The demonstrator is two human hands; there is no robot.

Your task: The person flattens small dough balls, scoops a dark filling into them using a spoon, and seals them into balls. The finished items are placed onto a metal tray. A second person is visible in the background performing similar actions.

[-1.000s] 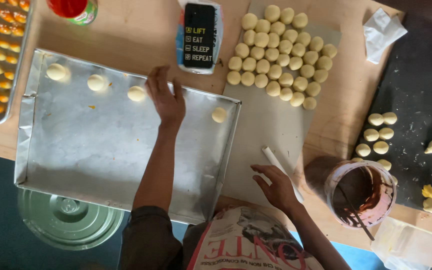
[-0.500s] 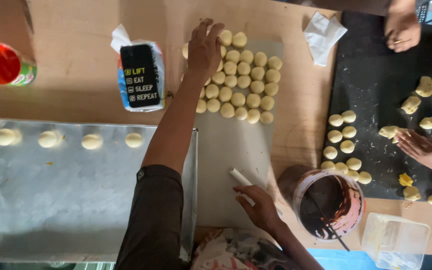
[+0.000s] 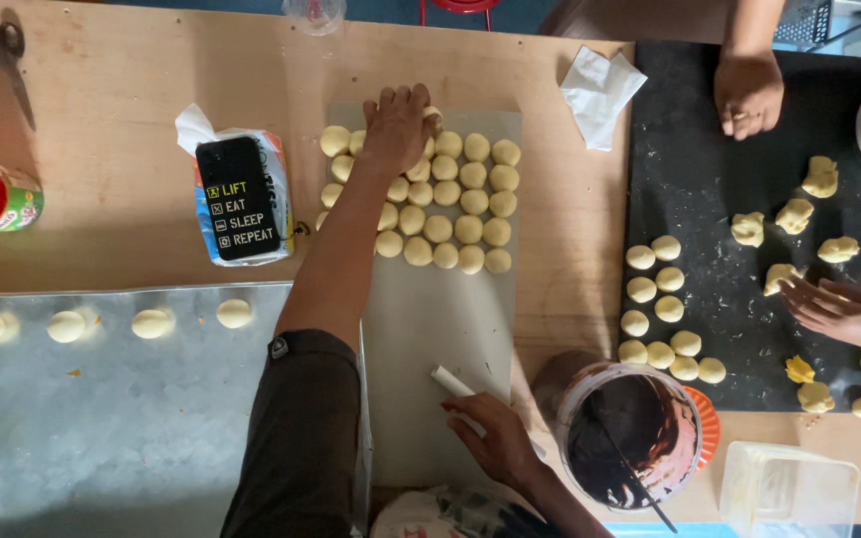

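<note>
Left hand (image 3: 398, 125) — fingers curled down over a dough ball (image 3: 434, 118) at the far edge of the cluster of dough balls (image 3: 440, 204) on the grey sheet (image 3: 430, 319). Right hand (image 3: 495, 438) — closed around a white stick (image 3: 447, 380), near a tub of dark paste (image 3: 630, 433) to its right.

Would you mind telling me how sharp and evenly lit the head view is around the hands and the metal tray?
In the head view, the left hand on the dough balls is sharp; the right hand is slightly soft; the metal tray shows dull, patchy glare; soft shadows fall toward the left of the things on the table.
</note>
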